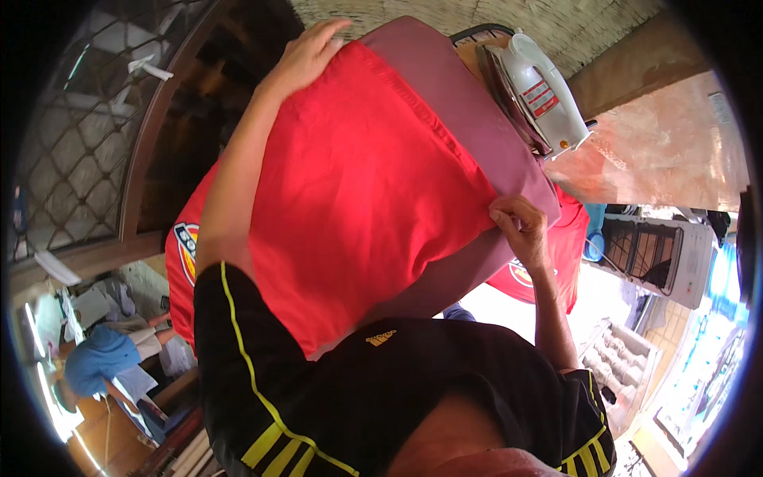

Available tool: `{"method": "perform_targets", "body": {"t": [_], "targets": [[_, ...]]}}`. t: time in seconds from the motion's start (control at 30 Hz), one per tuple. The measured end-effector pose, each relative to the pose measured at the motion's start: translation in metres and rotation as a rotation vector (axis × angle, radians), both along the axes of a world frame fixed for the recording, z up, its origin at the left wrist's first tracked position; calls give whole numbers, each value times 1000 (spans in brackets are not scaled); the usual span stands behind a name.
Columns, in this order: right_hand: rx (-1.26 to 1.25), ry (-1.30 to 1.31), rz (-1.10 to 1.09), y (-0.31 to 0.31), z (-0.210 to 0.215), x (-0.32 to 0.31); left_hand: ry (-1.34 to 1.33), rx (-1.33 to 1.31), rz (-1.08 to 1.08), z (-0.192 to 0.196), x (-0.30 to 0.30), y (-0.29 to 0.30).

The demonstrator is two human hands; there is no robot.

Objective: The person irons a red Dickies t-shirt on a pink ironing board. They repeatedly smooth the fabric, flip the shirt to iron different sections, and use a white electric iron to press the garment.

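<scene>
A red garment (pixel 358 175) lies spread over a padded ironing board (pixel 477 111) with a dull purple cover. Parts of the garment hang down on both sides, and round printed badges show on them. My left hand (pixel 310 60) rests at the garment's far left edge, fingers stretched out. At the right, my right hand (pixel 520 222) pinches a corner of the red cloth between thumb and fingers. Beyond the board's far right edge, a white iron (pixel 548 95) rests on a stand, apart from both hands.
A dark-framed lattice screen (pixel 87 127) stands close on the left. Another person in a blue top (pixel 103 358) bends over at the lower left. To the right are a brownish panel (pixel 660 151), a white-framed rack (pixel 660 254) and a tray of pale rounded objects (pixel 620 358).
</scene>
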State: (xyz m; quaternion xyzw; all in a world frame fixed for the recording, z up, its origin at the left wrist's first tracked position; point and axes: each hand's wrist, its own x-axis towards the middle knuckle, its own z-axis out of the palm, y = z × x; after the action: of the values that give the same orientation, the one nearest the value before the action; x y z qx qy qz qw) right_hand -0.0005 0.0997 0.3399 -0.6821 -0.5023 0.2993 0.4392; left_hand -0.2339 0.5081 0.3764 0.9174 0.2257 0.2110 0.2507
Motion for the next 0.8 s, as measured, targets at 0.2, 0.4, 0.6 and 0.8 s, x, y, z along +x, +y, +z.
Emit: {"method": "perform_targets", "body": {"t": [0.2,0.4,0.6,0.8], "targets": [[65,-136,-207,0,-10,-15,347,-523,71,-7,42,49],[-55,214,-296,-4,-1,-17,174,-481,-20,-27,50,100],[-40,188,-344,-15,1,23,138,-228,-19,-17,115,94],[-127,-100,-494,-18,-9,43,50,22,80,-22,170,45]]}}
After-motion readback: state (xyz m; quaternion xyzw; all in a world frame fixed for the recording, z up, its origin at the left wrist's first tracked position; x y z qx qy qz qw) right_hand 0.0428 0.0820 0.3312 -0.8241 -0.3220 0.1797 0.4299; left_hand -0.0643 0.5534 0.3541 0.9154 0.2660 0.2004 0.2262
